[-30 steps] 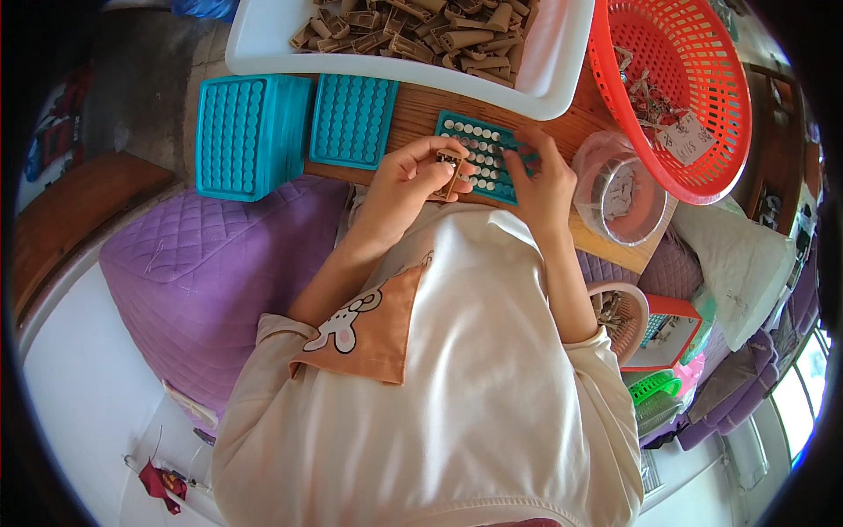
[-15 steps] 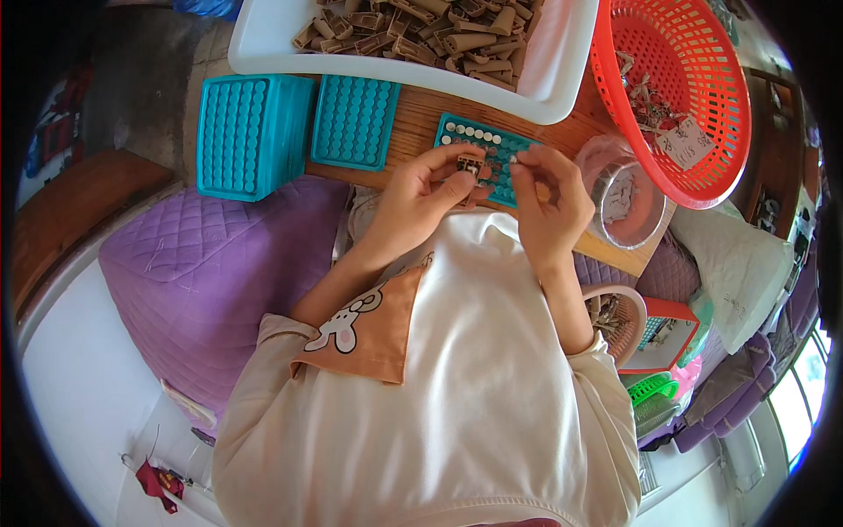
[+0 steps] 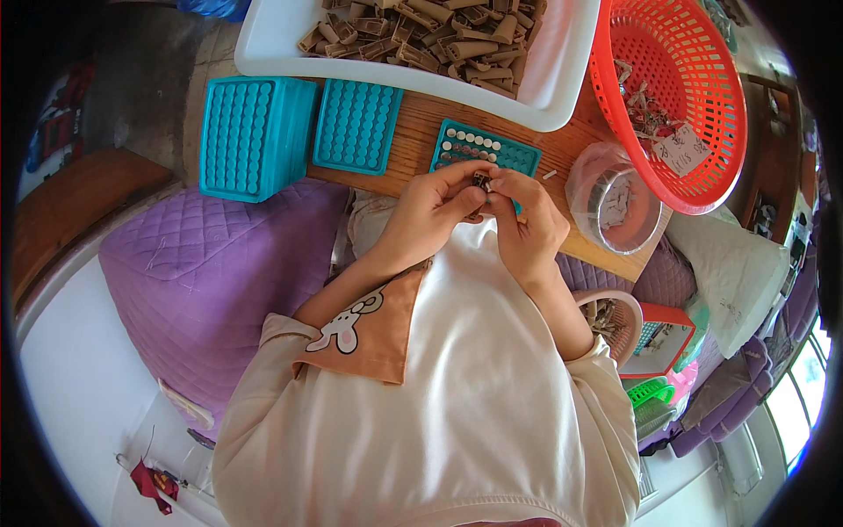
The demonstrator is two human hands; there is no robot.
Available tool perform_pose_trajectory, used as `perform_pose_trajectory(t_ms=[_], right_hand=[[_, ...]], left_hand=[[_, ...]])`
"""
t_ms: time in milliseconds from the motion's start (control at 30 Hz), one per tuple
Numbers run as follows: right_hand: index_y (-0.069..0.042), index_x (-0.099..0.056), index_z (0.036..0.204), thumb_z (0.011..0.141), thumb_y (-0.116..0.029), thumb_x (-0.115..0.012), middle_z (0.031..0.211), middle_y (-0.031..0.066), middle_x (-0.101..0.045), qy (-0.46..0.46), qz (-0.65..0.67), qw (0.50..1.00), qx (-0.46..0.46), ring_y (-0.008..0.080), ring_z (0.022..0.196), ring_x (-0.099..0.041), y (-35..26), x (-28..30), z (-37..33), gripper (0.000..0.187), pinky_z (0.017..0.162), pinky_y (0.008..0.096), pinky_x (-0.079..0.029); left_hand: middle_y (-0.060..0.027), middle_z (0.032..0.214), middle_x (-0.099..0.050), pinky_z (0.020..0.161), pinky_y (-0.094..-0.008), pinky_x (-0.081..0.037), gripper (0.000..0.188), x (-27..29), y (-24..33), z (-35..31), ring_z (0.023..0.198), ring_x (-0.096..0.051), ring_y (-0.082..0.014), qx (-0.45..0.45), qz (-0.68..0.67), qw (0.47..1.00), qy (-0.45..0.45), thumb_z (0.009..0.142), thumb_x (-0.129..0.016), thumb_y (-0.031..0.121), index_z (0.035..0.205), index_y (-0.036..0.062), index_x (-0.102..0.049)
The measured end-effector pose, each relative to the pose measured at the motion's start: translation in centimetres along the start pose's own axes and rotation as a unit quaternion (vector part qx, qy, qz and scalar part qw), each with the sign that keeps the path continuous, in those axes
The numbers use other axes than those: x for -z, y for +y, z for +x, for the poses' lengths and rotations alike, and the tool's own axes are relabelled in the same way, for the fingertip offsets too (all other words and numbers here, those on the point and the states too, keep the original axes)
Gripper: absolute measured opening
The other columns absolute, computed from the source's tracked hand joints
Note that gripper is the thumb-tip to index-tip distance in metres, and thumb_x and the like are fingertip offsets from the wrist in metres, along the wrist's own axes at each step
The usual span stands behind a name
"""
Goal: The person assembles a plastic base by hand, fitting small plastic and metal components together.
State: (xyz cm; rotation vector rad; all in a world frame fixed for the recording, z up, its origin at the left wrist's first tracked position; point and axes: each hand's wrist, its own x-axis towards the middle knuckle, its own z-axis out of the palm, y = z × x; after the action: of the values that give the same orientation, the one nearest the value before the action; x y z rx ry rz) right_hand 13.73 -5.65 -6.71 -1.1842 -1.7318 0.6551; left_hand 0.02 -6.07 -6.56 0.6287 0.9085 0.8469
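A small brown plastic housing (image 3: pixel 481 181) with dark insides is pinched between the thumb and fingers of my left hand (image 3: pixel 428 218). My right hand (image 3: pixel 532 221) meets it there, thumb and forefinger closed at the housing's right side. Whatever is in that pinch is too small and covered to make out. Just beyond my hands lies a teal tray (image 3: pixel 520 158) with round pits. White discs (image 3: pixel 471 138) fill part of its far row, and darker round pieces sit in the row nearer me. My fingers hide the tray's near part.
A white bin (image 3: pixel 549 101) heaped with brown plastic parts (image 3: pixel 439 37) stands at the back. Left are a teal tray stack (image 3: pixel 235 140) and another teal tray (image 3: pixel 356 127). On the right are a red basket (image 3: pixel 724 110), a plastic-lined tub (image 3: pixel 639 230) and a small white piece (image 3: pixel 550 175).
My right hand has moved left from over the tray, carrying a small whitish piece, and now meets the brown housing. My left hand still holds the housing.
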Motion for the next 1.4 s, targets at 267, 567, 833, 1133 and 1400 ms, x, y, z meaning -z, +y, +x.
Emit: perform_pose_trajectory(t_ms=[267, 567, 833, 1133, 1400], right_hand=[[-0.002, -0.049, 0.086, 0.067, -0.001, -0.059, 0.077, 0.0111, -0.053, -0.334, -0.037, 0.925, -0.177, 0.0292, 0.073, -0.055, -1.6, 4.0, 4.6, 0.022, 0.062, 0.0345, -0.045], [-0.002, -0.044, 0.097, 0.064, -0.005, -0.062, 0.087, 0.0121, -0.05, -0.525, 0.02, 0.836, -0.159, 0.0274, 0.08, -0.053, -0.8, 3.4, 6.6, 0.037, 0.067, 0.035, -0.043], [-0.001, -0.053, 0.097, 0.069, -0.01, -0.062, 0.082, 0.0129, -0.057, -0.452, 0.114, 0.879, -0.101, 0.022, 0.073, -0.055, -2.3, 3.2, 11.0, 0.03, 0.066, 0.0307, -0.044], [-0.01, -0.056, 0.095, 0.076, -0.011, -0.054, 0.084, 0.0103, -0.054, -0.324, -0.227, 0.903, 0.169, 0.0208, 0.074, -0.057, 5.3, -2.8, 20.7, 0.019, 0.065, 0.03, -0.045], [-0.008, -0.055, 0.089, 0.073, -0.004, -0.049, 0.087, 0.0108, -0.053, -0.407, -0.394, 0.802, 0.19, 0.0263, 0.086, -0.055, 7.1, -5.3, 21.4, 0.017, 0.071, 0.0348, -0.046]], left_hand=[[-0.0118, 0.07, -0.059, 0.057, -0.0286, -0.045, 0.026, 0.2, 1.0, -0.4, 0.063, -0.058, -0.0198, -0.025, 0.332, 0.941, -0.06, 0.077, -0.055, 0.011, 0.102, 0.007, -0.055], [-0.012, 0.08, -0.059, 0.063, -0.034, -0.046, 0.026, 0.8, 3.5, 0.4, 0.069, -0.059, -0.0266, -0.02, 0.463, 0.865, -0.191, 0.074, -0.057, 0.011, 0.1, 0.0084, -0.056], [-0.0062, 0.085, -0.058, 0.063, -0.0236, -0.045, 0.023, 3.8, 3.1, 0.6, 0.07, -0.056, -0.0115, 0.063, 0.046, 0.984, -0.159, 0.081, -0.048, 0.008, 0.103, 0.0023, -0.052], [-0.0041, 0.081, -0.056, 0.059, -0.019, -0.042, 0.018, 4.1, 3.0, 0.2, 0.068, -0.053, -0.0077, 0.047, 0.021, 0.991, -0.123, 0.081, -0.041, 0.006, 0.095, 0.003, -0.052], [-0.0058, 0.081, -0.058, 0.06, -0.0205, -0.044, 0.019, 3.8, 2.8, -0.3, 0.067, -0.053, -0.0085, 0.097, 0.015, 0.986, -0.134, 0.083, -0.043, 0.007, 0.098, 0.0024, -0.052]])
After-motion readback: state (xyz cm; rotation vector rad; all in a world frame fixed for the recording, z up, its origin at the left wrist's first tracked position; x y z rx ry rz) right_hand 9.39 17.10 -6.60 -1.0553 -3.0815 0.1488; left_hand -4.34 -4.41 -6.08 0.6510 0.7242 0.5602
